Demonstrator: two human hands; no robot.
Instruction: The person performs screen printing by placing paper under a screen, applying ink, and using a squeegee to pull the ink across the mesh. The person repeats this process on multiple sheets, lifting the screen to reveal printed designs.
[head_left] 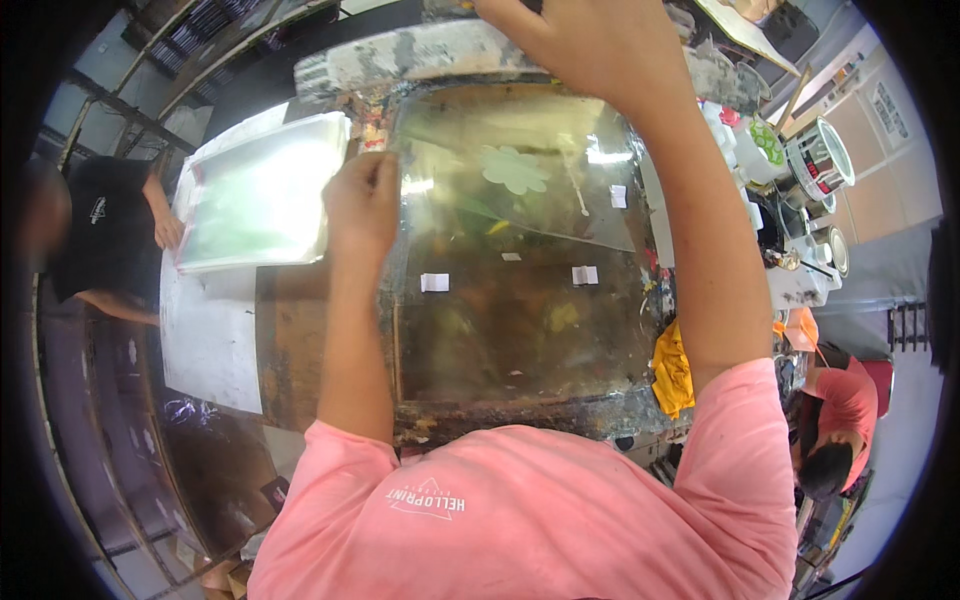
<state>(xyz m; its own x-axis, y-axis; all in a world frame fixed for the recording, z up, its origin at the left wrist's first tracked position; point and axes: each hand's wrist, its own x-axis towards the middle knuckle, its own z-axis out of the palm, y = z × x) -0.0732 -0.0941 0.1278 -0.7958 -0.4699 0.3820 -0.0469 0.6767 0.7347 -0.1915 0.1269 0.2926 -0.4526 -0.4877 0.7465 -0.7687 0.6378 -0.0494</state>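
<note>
My left hand [362, 205] is closed in a fist between a stack of clear sheets [265, 190] and the glass-like work surface [515, 330]. Whatever its fingers hold, if anything, is hidden. My right hand [590, 45] reaches over the far right side of the surface, near a grey-stained white bar [430, 52]. The upper picture edge cuts off its fingers. Small folded white pieces, such as the left paper piece [435, 283] and the right paper piece [585, 275], lie on the surface. A pale flower shape [515, 170] shows farther back.
At the left, a person in black [115, 225] has a hand at the sheet stack's edge. White paper [210, 340] lies under the stack. A yellow cloth [672, 370] hangs at the right, with buckets [820, 158] beyond. Another person in red [840, 415] is lower right.
</note>
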